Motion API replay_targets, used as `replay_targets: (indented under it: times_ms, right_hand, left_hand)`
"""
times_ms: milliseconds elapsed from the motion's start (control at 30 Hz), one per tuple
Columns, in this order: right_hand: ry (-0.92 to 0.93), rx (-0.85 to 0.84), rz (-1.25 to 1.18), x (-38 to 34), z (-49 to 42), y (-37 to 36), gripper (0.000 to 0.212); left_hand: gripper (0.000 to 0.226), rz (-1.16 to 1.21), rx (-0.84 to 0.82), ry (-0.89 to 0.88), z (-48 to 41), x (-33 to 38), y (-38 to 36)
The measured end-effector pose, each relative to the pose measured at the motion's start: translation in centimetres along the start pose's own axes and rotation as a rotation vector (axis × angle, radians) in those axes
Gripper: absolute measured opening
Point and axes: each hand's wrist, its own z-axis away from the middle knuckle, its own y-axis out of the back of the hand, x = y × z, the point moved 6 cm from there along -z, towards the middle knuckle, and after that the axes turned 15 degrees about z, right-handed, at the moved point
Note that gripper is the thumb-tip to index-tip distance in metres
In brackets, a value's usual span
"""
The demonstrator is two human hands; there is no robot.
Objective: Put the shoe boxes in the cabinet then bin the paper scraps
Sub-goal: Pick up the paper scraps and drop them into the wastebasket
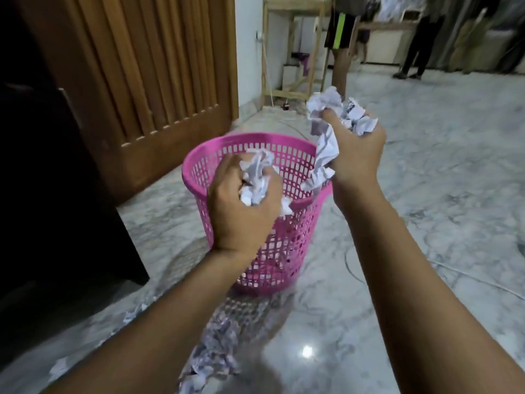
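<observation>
The crumpled paper [257,177] is white, creased into a tight wad with faint print, and sits bunched in the left hand [241,206], whose grip is clamped round it with the fingers curled in. That hand hangs right above the open mouth of the pink bin [255,137], probably so the wad falls straight in once the fingers loosen. A second wad [355,118], larger and looser, is clenched in the right hand [358,155], held higher and just to the right of the rim. One long twisted tail of it dangles down towards the bin's edge. Holding it aside likely lets one load drop at a time.

The bin is a perforated plastic basket standing upright on the glossy marble floor [426,223]. More loose scraps [213,351] lie scattered on the floor in front of it, so the binning looks only partly done. A wooden slatted panel [156,66] rises behind the bin, and a dark cabinet [42,166] stands to the left. No shoe boxes are in view.
</observation>
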Motion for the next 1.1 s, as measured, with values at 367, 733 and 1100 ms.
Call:
replay_targets:
  times_ms: [367, 733, 1100]
  right_hand:
    - [-0.219, -0.513, 0.787, 8.9, -1.2, -6.8, 0.077]
    - [0.024, -0.095, 0.893, 7.3, 7.6, -1.5, 0.034]
    - [-0.48, -0.1, 1.102, 15.0, 27.9, 8.5, 0.042]
  left_hand:
    - [0.1, -0.857, -0.539, 0.937, -4.6, -10.8, 1.1]
    - [0.045, -0.737, -0.573, 0.177, -0.6, -6.9, 3.3]
    - [0.079, -0.846, -0.722, 0.649, 13.9, -6.8, 8.2]
